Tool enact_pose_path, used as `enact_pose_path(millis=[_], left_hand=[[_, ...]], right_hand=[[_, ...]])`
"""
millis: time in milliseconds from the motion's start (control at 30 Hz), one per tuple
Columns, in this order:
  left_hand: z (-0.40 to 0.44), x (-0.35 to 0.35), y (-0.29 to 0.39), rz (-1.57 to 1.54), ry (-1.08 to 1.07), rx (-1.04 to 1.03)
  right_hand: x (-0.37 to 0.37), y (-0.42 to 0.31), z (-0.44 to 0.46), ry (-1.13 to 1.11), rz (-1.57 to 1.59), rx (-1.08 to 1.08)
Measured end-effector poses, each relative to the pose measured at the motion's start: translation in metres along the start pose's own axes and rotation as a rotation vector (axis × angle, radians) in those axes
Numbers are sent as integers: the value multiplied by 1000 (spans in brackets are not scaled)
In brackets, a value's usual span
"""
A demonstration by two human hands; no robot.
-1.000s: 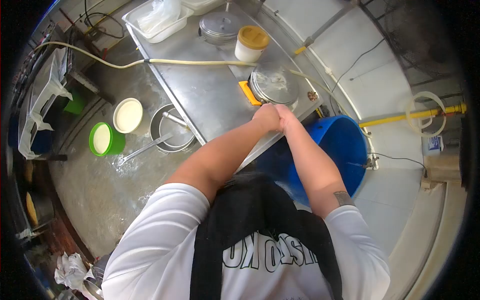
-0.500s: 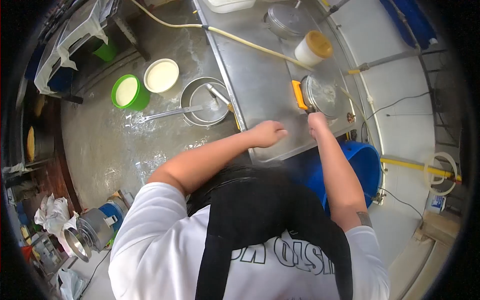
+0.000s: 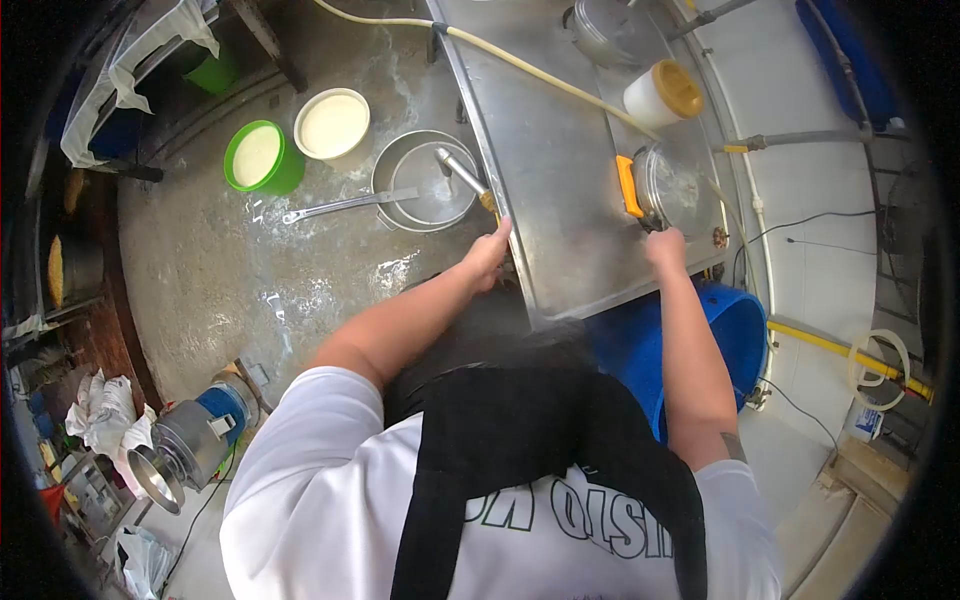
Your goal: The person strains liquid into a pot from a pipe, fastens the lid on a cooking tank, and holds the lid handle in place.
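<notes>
My left hand (image 3: 487, 255) is at the table's left edge, its fingers curled and partly hidden. It is close to the tan lower end of a silver tube (image 3: 462, 170) that leans over a round metal pan (image 3: 383, 175) on the floor; whether it grips this is unclear. A long flat metal utensil (image 3: 340, 206) rests across the pan's rim. My right hand (image 3: 665, 250) is closed at a dark handle-like part, mostly hidden, beside an orange grip-shaped piece (image 3: 628, 186) and a round metal vessel (image 3: 685, 190) on the steel table (image 3: 560, 200).
A green bucket (image 3: 283, 172) and a white tub (image 3: 333, 124) of pale liquid stand on the wet floor. A hose (image 3: 530, 72) crosses the table near a tan-lidded white container (image 3: 662, 93). A blue barrel (image 3: 725, 330) stands below my right arm.
My left hand has moved left and down, from over the table to its edge beside the silver tube. My right hand stays by the round vessel. The view has shifted slightly.
</notes>
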State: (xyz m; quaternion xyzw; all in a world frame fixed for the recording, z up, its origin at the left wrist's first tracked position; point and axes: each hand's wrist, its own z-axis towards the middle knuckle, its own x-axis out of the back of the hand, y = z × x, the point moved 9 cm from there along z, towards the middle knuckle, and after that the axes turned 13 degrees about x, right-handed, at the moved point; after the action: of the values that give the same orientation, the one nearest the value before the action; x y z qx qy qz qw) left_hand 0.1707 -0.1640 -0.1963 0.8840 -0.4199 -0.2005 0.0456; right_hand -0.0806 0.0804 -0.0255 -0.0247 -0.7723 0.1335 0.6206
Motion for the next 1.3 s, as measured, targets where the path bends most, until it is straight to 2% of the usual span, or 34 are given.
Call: enact_pose_path(millis=[67,100,167,267,433,733,867,1033,1100,1133,1200,1300], left_hand=[[7,-29,2,-212,-232,-9],[9,-33,3,-211,-234,-10],[4,-33,3,-154,-165,-47],[-1,-35,7,-159,-172,-53],[54,-32,-13,-173,-83,-30],[37,-29,-10,-214,-33,-38],[29,-21,-9,-113,35,-94],[-19,8,-14,78,185,-83],[-67,6,-7,335,118,-171],[-88,12,-9,337,129,-186],[-127,9,-23,462,7,-183],[-180,17,-46,557,4,-220]], right_hand=[[-2,5,1,-3,6,-4],[-4,7,3,-3,15,-6],[-7,11,4,9,21,-10],[-9,14,7,32,45,9],[-7,11,3,19,81,3],[7,-9,-3,36,-39,52],[8,-15,-5,-42,-106,56],[1,-8,0,-68,-69,43],[3,-15,-1,-115,-144,82],[1,-13,4,-106,-131,92],[-12,-11,12,-166,-205,153],[1,-25,-2,-191,-193,180]])
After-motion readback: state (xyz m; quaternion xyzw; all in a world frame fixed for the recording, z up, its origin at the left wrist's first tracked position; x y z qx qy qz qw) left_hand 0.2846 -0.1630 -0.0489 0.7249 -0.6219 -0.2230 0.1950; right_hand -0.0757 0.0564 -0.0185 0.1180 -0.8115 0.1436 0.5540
